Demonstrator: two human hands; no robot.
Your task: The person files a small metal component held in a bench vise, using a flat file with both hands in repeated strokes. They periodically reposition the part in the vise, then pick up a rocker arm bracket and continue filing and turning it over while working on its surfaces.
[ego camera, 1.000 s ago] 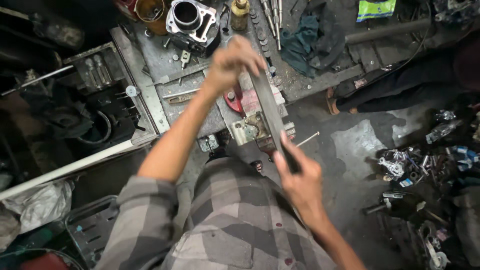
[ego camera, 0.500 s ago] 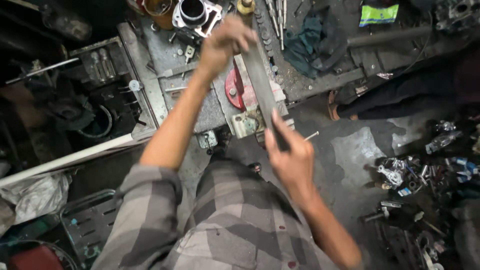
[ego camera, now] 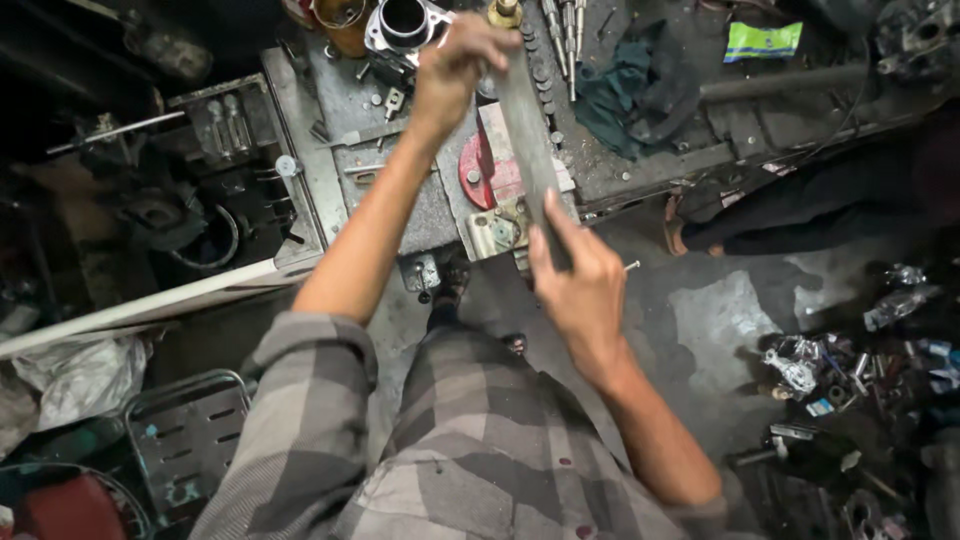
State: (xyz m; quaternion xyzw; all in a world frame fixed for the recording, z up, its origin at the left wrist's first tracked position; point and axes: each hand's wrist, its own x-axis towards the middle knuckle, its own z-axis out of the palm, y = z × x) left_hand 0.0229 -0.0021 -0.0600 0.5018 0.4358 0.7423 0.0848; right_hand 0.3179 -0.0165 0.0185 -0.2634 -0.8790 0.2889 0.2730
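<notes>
Flat metal file (ego camera: 528,140) is lying lengthwise between both hands above the workbench (ego camera: 400,215). Left hand (ego camera: 455,62) is gripping its far end, fingers curled closed; right hand (ego camera: 580,285) is clasping the near end. An engine cylinder (ego camera: 403,22) is sitting at eleven o'clock. A dark tray (ego camera: 215,120) at nine o'clock is holding metal sockets.

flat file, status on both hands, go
Left hand grips far end of flat file. Right hand grips near end. File lies over red part on workbench. Nothing in the way.
</notes>
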